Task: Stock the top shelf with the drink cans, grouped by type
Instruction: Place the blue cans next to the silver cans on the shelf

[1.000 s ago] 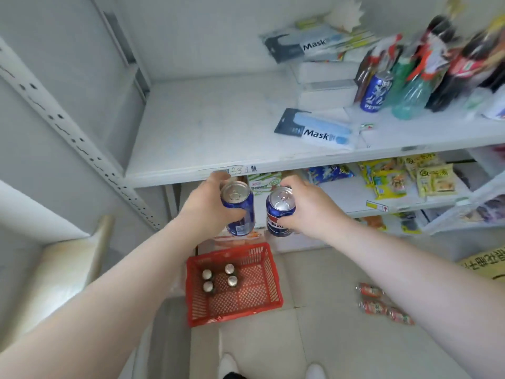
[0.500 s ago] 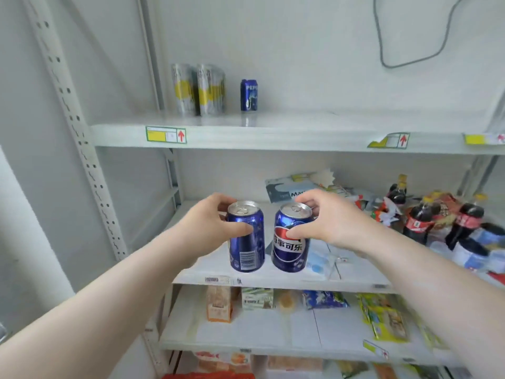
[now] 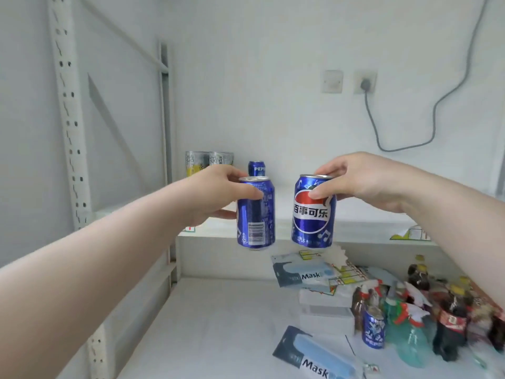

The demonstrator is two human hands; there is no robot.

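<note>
My left hand (image 3: pixel 216 194) grips a blue Pepsi can (image 3: pixel 256 218) by its upper part, barcode facing me. My right hand (image 3: pixel 363 180) holds a second blue Pepsi can (image 3: pixel 313 217) near its rim, logo facing me. Both cans hang upright in the air in front of the top shelf (image 3: pixel 341 228), at about its edge height. On that shelf, at the back left, stand two silver-and-yellow cans (image 3: pixel 209 162) side by side and one blue Pepsi can (image 3: pixel 257 168) just right of them.
The shelf below (image 3: pixel 218 324) carries mask packets (image 3: pixel 300 274), white boxes (image 3: pixel 325 313), another blue can (image 3: pixel 373 329) and several bottles (image 3: pixel 448 324) at the right. A perforated white upright (image 3: pixel 68 119) stands at left. A grey cable (image 3: pixel 404 110) hangs from a wall socket.
Both hands have lifted their cans from the level of the middle shelf up to the top shelf's edge and moved apart. My view has tilted upward.
</note>
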